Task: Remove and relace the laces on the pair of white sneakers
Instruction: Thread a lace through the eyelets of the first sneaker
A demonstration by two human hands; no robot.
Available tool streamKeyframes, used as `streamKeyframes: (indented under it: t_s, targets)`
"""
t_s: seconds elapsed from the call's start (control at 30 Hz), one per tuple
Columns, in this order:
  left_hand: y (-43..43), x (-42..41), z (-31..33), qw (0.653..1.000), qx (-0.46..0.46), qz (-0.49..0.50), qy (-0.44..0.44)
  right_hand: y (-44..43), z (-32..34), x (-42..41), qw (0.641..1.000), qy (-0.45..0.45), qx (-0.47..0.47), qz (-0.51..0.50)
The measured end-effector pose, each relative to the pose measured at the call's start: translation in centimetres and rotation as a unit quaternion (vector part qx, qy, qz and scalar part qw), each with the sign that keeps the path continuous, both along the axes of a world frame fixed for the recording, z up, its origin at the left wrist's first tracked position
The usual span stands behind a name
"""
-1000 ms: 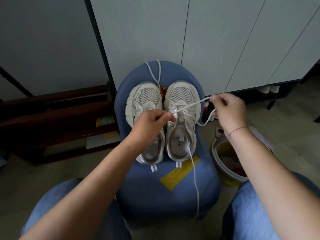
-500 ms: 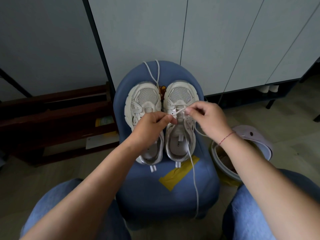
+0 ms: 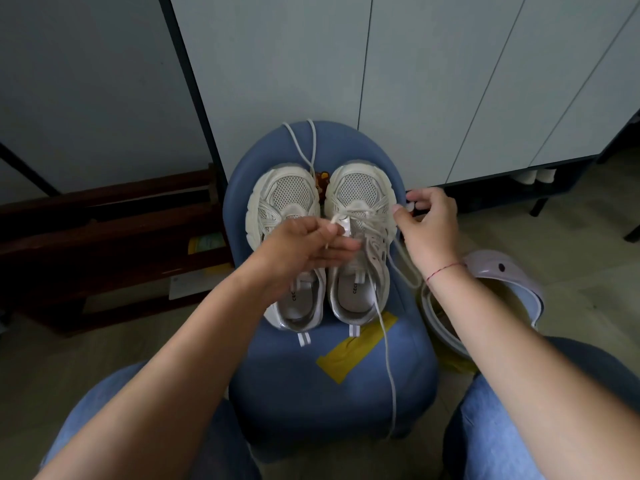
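Right hand [image 3: 427, 230] rightward, near lidded bin [image 3: 519, 275]

Left sneaker [image 3: 287, 195] & right sneaker [image 3: 356, 188], under the left grip [image 3: 308, 251]: cream-white; toe part is mesh w/ fine grid pattern, heel part silver-grey, insole pale grey w/ dark letters. Heel tabs [image 3: 303, 339], nearer than the grips: white w/ grey stripes. Lace [image 3: 387, 348] in both grips: white. Thread [image 3: 445, 270] on the wrist behind the right grip [image 3: 426, 226]: thin, red. Chair [image 3: 294, 393] below the grips: blue, w/ one yellow tape patch [image 3: 353, 351]. Bin lid [image 3: 519, 275], lower right of the right grip: pale lilac w/ dark dot. Jeans [image 3: 502, 438]: blue denim. Cabinet doors [image 3: 433, 81] beyond the grips: pale grey-green, dark frame. Floor [image 3: 588, 237]: beige.
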State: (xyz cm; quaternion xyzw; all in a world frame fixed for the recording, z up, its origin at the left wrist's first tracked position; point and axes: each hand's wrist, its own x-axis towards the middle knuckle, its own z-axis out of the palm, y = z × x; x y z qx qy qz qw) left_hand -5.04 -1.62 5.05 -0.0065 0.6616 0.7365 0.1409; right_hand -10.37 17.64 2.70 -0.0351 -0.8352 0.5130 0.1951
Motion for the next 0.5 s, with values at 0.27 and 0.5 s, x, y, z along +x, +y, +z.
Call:
streamKeyframes:
  t_s: [0.27, 0.5]
  targets:
    - [-1.0, -3.8, -0.2, 0.977, -0.013, 0.206, 0.057, -3.7, 0.8, 3.5, 0.975, -0.123, 0.085, 0.163]
    - [0.5, -4.3, -1.4, 0.981, -0.052, 0.182, 0.048, -5.2, 0.8, 2.6, 0.957, -0.218, 0.035, 0.188]
